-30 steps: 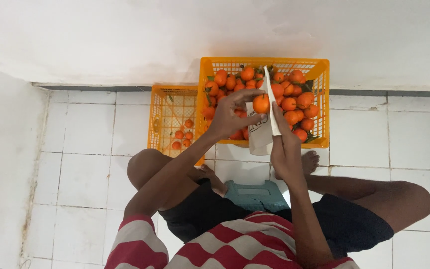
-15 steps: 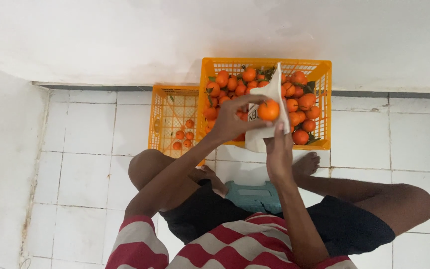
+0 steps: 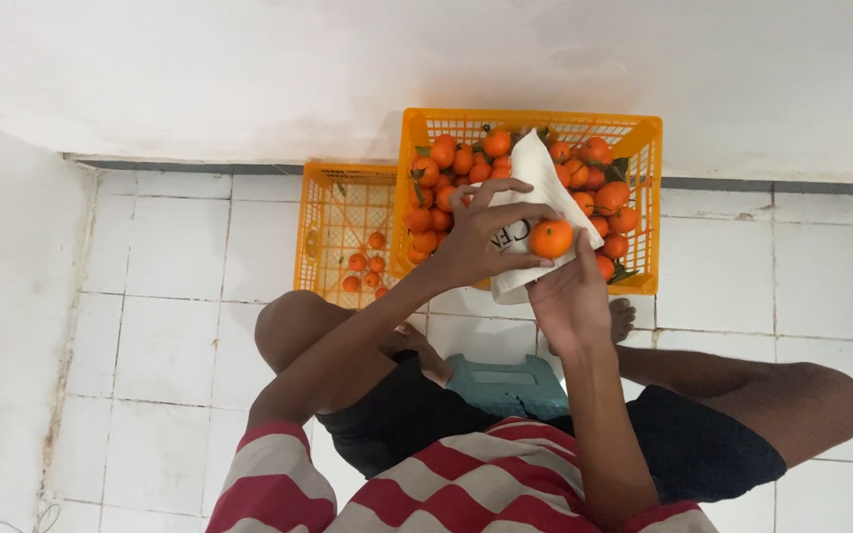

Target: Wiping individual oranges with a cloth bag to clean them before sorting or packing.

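Observation:
My left hand [image 3: 481,242] pinches a single orange [image 3: 551,239] between its fingertips. My right hand [image 3: 573,301] is just below it and holds a white cloth [image 3: 535,173] with dark print, which lies behind and under the orange. Both hands hover over the near edge of a large orange plastic crate [image 3: 649,133] filled with many oranges and a few leaves. Part of the cloth is hidden by my left fingers.
A second orange crate [image 3: 316,232] stands to the left with several oranges at its bottom. Both crates stand against a white wall on a white tiled floor. I sit on a low teal stool [image 3: 505,387], my knees spread to both sides.
The cloth has turned from edge-on to flat behind the orange. The orange has shifted slightly right and down into it, with both hands closing around it.

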